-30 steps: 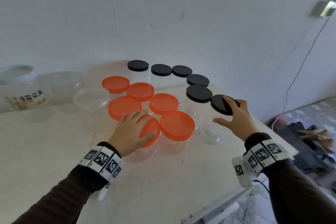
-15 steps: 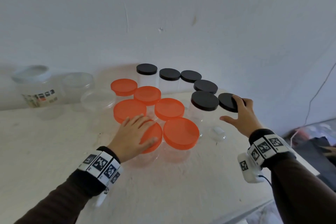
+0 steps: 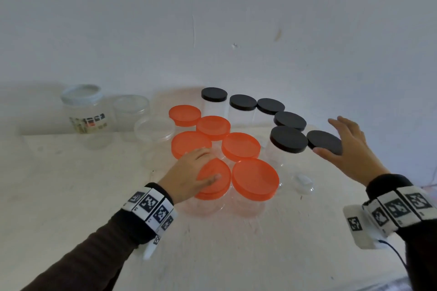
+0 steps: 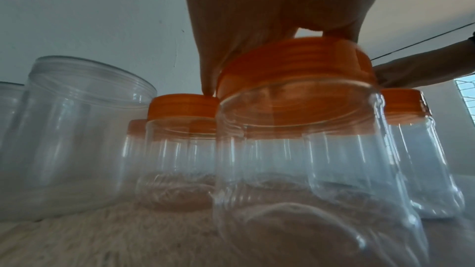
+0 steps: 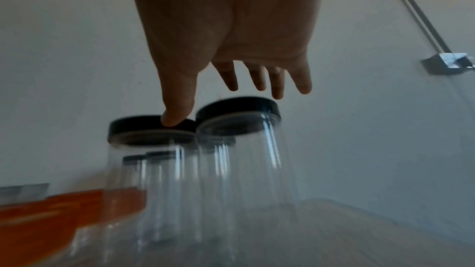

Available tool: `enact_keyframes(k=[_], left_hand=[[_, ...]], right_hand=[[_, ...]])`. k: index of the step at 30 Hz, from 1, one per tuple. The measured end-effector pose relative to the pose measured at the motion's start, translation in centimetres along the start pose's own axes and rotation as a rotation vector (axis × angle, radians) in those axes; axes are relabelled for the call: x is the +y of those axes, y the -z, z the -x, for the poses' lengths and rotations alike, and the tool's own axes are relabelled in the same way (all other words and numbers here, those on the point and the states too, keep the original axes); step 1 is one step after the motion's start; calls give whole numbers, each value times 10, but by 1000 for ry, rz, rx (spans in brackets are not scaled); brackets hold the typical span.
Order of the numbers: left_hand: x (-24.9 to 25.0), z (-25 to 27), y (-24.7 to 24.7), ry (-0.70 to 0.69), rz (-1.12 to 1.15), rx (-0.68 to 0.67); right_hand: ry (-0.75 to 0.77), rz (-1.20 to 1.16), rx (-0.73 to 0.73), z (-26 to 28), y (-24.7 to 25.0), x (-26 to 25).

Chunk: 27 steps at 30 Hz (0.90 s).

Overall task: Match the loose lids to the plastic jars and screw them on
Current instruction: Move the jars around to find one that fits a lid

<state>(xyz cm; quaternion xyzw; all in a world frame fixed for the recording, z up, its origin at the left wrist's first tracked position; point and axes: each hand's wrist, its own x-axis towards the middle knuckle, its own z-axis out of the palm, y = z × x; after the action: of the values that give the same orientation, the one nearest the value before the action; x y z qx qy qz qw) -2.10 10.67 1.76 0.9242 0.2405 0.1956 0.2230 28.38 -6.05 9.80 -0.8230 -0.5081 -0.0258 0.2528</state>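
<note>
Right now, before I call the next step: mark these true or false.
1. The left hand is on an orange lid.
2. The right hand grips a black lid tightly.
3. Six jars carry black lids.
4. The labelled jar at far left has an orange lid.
1. True: the left hand grips the nearest orange lid, thumb on top.
2. False: the right hand is spread open over the nearest black lid, fingers straight.
3. True: six black-lidded jars stand at right.
4. False: the labelled jar has a pale, whitish rim.

orange-lidded jars point(image 3: 255, 178): 6 | black-lidded jars point(image 3: 288, 139): 6 | lidless jars point(image 3: 155, 128): 2
</note>
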Motion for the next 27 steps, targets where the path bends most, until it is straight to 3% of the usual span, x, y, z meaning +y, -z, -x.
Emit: enact_keyframes(k=[3,7,12,18,23,27], left_hand=[[-5,10,17,-5,66,89],[-20,41,47,20,98,207],[-55,100,90,121,15,233],[-102,189,143,359,-36,266],[-139,262,181,552,-140,270],[-163,316,208,700,-231,185]], right_hand=[[146,-67,100,-4,4,-37],[325,-152,66,-8,-7,-110],[568,-249,-120,-3,-42,-219],[835,-218,-356,13,-98,-333],[956,-186,-502,21,-154,-411],[1003,-160,-548,20,-195,-467]])
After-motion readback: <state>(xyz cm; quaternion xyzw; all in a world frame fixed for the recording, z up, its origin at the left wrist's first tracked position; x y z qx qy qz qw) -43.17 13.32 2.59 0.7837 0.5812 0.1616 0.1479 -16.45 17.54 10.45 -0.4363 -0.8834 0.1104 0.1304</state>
